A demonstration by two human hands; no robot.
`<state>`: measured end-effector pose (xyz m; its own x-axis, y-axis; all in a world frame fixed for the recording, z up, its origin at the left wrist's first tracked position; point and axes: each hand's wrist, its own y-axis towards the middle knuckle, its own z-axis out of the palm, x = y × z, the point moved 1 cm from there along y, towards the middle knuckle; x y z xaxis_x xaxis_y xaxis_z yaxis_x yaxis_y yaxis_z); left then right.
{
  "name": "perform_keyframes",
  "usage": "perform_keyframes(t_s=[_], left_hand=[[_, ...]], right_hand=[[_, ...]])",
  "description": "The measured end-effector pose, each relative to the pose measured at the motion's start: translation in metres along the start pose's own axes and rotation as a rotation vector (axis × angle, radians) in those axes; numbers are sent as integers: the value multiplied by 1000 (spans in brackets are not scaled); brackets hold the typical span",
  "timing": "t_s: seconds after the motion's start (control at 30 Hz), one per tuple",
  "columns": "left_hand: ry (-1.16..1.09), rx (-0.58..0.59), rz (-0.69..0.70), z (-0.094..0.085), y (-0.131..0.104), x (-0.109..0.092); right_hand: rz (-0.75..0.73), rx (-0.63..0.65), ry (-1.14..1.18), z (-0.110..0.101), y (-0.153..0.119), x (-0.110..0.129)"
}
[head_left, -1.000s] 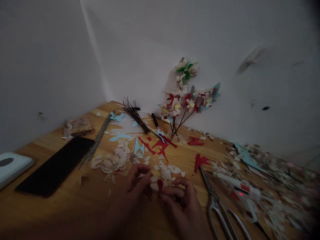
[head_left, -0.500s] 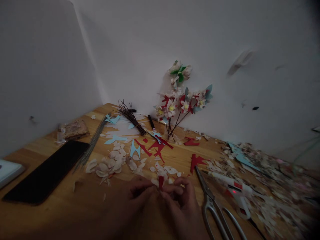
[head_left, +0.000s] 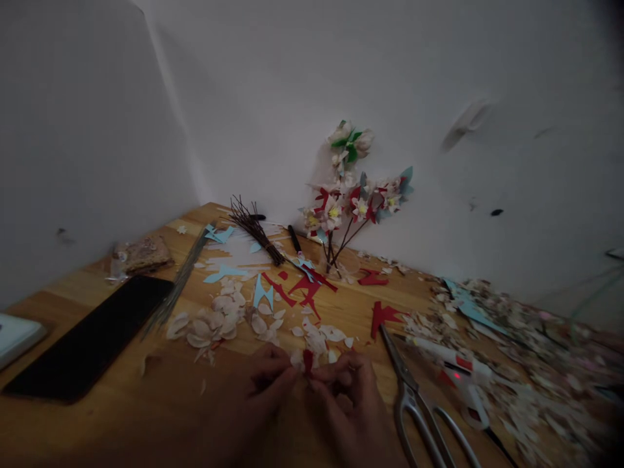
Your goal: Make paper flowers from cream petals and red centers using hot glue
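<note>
Between the fingertips of my two hands, low in the middle of the view, a small red paper piece (head_left: 308, 361) stands up. My left hand (head_left: 268, 383) pinches at its left side, thumb against fingers. From the right, my right hand (head_left: 353, 393) closes thumb and fingers on its lower end. The dim light hides exactly where each fingertip grips. Just beyond the hands lie loose pale petals (head_left: 316, 337). Large metal scissors (head_left: 412, 383) rest to the right of my right hand, and a white glue gun (head_left: 463, 364) with a red light lies past them.
Red paper scraps (head_left: 307, 286) and light blue scraps (head_left: 263, 294) are scattered mid-table. Behind stand paper flowers on twigs (head_left: 344, 221), beside a twig bundle (head_left: 256, 231). A black phone-like slab (head_left: 97, 338) and thin wires (head_left: 182, 279) lie left; petals heap up (head_left: 526, 364) at right.
The red piece has shifted slightly left and turned between my fingertips. My left fingertips have drawn back a little to the left, and the right hand moved slightly left.
</note>
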<state>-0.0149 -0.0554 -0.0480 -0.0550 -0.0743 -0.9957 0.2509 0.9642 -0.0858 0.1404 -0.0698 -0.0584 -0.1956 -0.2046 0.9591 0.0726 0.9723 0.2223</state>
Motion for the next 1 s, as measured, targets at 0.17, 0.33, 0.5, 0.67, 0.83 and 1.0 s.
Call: perform_keyframes(t_s=[0.17,0.33,0.5,0.67,0.83,1.0], left_hand=[[1,-32,-5,1,1,1],[-34,-48,1,0,1,4],[-31,-58,-5,0,2,3],[-47,-35,-39,0,2,-1],[-126,-30,-107,1,-1,-3],[-310,-16,-104,2,-3,-1]], right_hand=[[-45,41,-135,-4,2,3],[-37,85,-175,-6,2,5],[-87,78,-214,-6,3,5],[-94,68,-210,-5,3,8],[-73,72,-242,-6,2,9],[-115,84,-271,-8,3,10]])
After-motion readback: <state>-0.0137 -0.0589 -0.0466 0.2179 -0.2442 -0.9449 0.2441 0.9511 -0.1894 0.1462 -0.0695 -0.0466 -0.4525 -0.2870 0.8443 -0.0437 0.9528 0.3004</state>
